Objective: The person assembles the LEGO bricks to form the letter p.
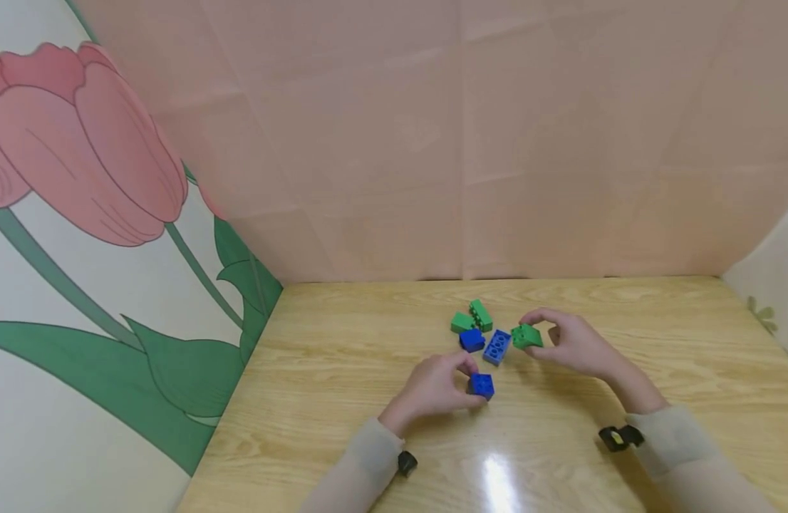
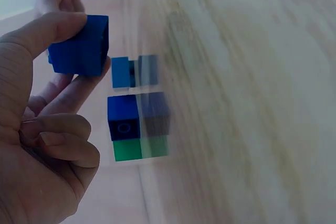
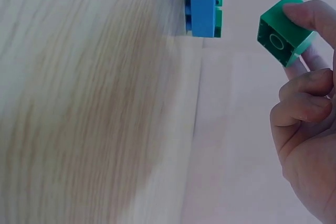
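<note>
Between thumb and fingers my left hand [image 1: 437, 387] pinches a dark blue brick [image 1: 481, 385], seen from its side in the left wrist view [image 2: 81, 48]. My right hand [image 1: 576, 344] grips a green brick [image 1: 527, 336] by its sides; its hollow underside faces the camera in the right wrist view. Among the two hands lies a lighter blue brick [image 1: 497, 347] on its side, its hollow underside showing. Just left of it is another dark blue brick [image 1: 472, 340]. Behind that sit a small green brick [image 1: 461, 323] and a longer green brick [image 1: 480, 315], close together.
The bricks are on a light wooden table [image 1: 343, 356]. A pink sheet [image 1: 381, 142] hangs along the back edge. On the left stands a panel painted with a tulip [image 1: 99, 142], and a pale panel [image 1: 775, 285] is at the right. Dark devices [image 1: 620, 437] sit at the wrists.
</note>
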The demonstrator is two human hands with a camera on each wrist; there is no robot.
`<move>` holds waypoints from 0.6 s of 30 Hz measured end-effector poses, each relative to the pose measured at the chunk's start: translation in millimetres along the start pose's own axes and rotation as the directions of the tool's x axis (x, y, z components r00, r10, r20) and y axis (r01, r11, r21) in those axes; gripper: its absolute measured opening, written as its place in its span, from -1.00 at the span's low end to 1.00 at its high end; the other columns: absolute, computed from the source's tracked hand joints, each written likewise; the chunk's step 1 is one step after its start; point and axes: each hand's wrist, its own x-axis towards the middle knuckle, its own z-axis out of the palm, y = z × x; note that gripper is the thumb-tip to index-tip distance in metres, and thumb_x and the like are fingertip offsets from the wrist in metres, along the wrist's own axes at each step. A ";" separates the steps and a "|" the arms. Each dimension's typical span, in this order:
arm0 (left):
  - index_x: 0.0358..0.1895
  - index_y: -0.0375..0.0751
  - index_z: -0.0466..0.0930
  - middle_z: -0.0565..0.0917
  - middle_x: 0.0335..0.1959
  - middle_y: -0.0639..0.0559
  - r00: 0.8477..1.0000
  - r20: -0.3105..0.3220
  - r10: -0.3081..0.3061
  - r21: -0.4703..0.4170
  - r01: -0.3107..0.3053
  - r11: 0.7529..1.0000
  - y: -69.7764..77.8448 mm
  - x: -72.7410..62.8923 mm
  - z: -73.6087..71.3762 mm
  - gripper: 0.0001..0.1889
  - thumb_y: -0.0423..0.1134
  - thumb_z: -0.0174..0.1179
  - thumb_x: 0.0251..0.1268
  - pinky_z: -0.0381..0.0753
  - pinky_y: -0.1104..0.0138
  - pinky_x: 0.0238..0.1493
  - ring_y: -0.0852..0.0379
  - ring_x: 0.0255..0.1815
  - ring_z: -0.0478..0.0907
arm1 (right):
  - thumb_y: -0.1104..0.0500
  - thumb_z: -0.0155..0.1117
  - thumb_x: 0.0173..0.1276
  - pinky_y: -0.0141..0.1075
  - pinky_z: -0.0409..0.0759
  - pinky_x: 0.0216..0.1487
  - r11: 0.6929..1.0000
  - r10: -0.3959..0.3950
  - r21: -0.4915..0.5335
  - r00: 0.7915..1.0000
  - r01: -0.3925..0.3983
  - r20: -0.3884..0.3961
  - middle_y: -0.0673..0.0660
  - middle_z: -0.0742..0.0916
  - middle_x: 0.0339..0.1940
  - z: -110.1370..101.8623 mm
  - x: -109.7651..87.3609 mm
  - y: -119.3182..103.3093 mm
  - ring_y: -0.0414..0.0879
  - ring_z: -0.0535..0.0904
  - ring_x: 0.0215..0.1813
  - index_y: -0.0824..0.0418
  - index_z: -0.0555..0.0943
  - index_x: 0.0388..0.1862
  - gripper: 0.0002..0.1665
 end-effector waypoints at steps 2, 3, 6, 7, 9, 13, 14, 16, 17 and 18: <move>-0.17 0.28 0.56 0.64 -0.18 0.51 1.000 0.015 -0.006 0.024 0.005 1.000 0.2 1.1 1.4 -0.64 0.11 0.58 0.12 0.53 0.31 0.10 0.33 0.02 0.61 | 0.17 0.61 0.25 -0.36 0.35 -0.65 1.000 -0.006 0.002 1.000 0.006 0.003 0.06 0.71 -0.21 0.4 -0.3 -1.4 -0.31 0.27 -0.66 0.06 0.63 0.14 -0.50; -0.18 0.28 0.56 0.63 -0.19 0.51 1.000 0.021 -0.008 0.039 0.007 0.999 0.2 1.6 2.1 -0.64 0.12 0.58 0.11 0.53 0.32 0.09 0.34 0.01 0.61 | 0.16 0.61 0.24 -0.36 0.34 -0.65 1.000 -0.004 0.004 1.000 0.004 0.003 0.05 0.70 -0.25 0.6 -0.4 -2.6 -0.31 0.27 -0.66 0.05 0.63 0.13 -0.50; -0.20 0.27 0.56 0.64 -0.22 0.50 0.999 0.033 -0.010 0.077 0.008 0.997 -0.3 3.0 3.9 -0.63 0.14 0.59 0.08 0.54 0.36 0.04 0.37 -0.03 0.60 | 0.15 0.61 0.25 -0.36 0.34 -0.64 1.000 -0.009 0.004 1.000 0.009 0.004 0.02 0.67 -0.32 0.5 -0.8 -5.8 -0.31 0.26 -0.66 0.06 0.62 0.12 -0.51; -0.21 0.27 0.55 0.64 -0.23 0.50 0.999 0.035 -0.008 0.090 0.005 0.996 -0.4 3.4 4.3 -0.62 0.15 0.59 0.07 0.53 0.37 0.03 0.38 -0.04 0.60 | 0.15 0.61 0.25 -0.36 0.33 -0.64 1.000 -0.006 0.006 1.000 0.006 0.004 0.01 0.65 -0.39 0.4 -0.9 -7.0 -0.31 0.26 -0.66 0.05 0.62 0.12 -0.51; -0.21 0.26 0.55 0.64 -0.24 0.47 0.999 0.040 0.001 0.107 -0.005 0.994 -0.9 4.3 4.7 -0.62 0.15 0.59 0.07 0.53 0.39 -0.01 0.39 -0.09 0.59 | 0.13 0.62 0.24 -0.37 0.33 -0.65 1.000 0.000 0.006 1.000 0.000 0.002 0.00 0.61 -0.48 0.3 -1.5 -9.4 -0.31 0.25 -0.67 0.04 0.62 0.12 -0.50; -0.20 0.24 0.56 0.64 -0.26 0.44 0.999 0.044 0.016 0.124 -0.021 0.992 -3.0 7.1 5.6 -0.62 0.14 0.59 0.07 0.51 0.43 -0.14 0.40 -0.21 0.56 | 0.09 0.63 0.25 -0.38 0.30 -0.66 1.000 0.019 0.000 1.000 -0.019 0.006 0.02 0.51 -0.60 0.4 -2.7 -13.5 -0.32 0.23 -0.67 0.03 0.62 0.13 -0.49; -0.20 0.24 0.56 0.64 -0.26 0.43 0.999 0.044 0.018 0.125 -0.023 0.992 -3.5 7.8 5.7 -0.62 0.14 0.60 0.07 0.51 0.43 -0.16 0.41 -0.23 0.55 | 0.06 0.63 0.24 -0.37 0.30 -0.66 1.000 0.020 -0.001 1.000 -0.020 0.006 0.03 0.57 -0.52 0.5 -3.0 -14.3 -0.31 0.23 -0.67 0.03 0.62 0.13 -0.49; -0.20 0.24 0.57 0.64 -0.27 0.42 0.999 0.042 0.018 0.128 -0.023 0.992 -4.2 8.9 5.9 -0.62 0.14 0.60 0.06 0.50 0.44 -0.20 0.41 -0.27 0.53 | 0.02 0.63 0.24 -0.37 0.29 -0.67 1.000 0.022 -0.003 1.000 -0.022 0.009 0.05 0.62 -0.41 1.0 -3.6 -15.8 -0.31 0.23 -0.66 0.04 0.62 0.14 -0.47; -0.20 0.24 0.58 0.64 -0.27 0.41 0.999 0.040 0.018 0.131 -0.023 0.991 -4.3 9.3 5.7 -0.62 0.14 0.60 0.05 0.49 0.43 -0.21 0.41 -0.27 0.52 | 0.00 0.63 0.25 -0.37 0.29 -0.67 1.000 0.026 -0.003 1.000 -0.026 0.011 0.06 0.62 -0.39 1.3 -4.0 -16.3 -0.31 0.23 -0.66 0.05 0.62 0.14 -0.46; -0.20 0.23 0.58 0.64 -0.27 0.41 0.999 0.039 0.015 0.131 -0.020 0.991 -4.4 9.6 5.5 -0.61 0.14 0.61 0.05 0.49 0.43 -0.21 0.41 -0.27 0.52 | -0.01 0.62 0.25 -0.37 0.29 -0.67 1.000 0.028 -0.003 1.000 -0.028 0.014 0.06 0.62 -0.39 1.8 -4.4 -16.6 -0.31 0.22 -0.66 0.06 0.62 0.15 -0.45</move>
